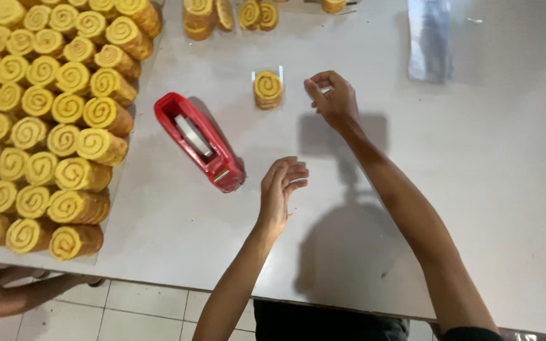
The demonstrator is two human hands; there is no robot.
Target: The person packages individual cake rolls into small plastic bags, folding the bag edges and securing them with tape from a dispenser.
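Observation:
A red tape dispenser point(200, 141) lies on the white table point(475, 189). My left hand point(280, 189) hovers just right of its front end, fingers loosely curled and holding nothing. A wrapped stack of yellow spiral rolls point(267, 89) stands in clear film further back. My right hand point(331, 98) is beside it to the right, fingers curled with thumb and fingertips close together; a thin bit of clear tape may be pinched there, but I cannot make it out.
Many stacks of yellow spiral rolls point(45, 120) fill a sheet on the left. More wrapped stacks point(222, 16) stand at the far edge. Clear plastic bags point(430, 39) lie at the back right. Another person's arm point(14, 293) shows below the table's left edge.

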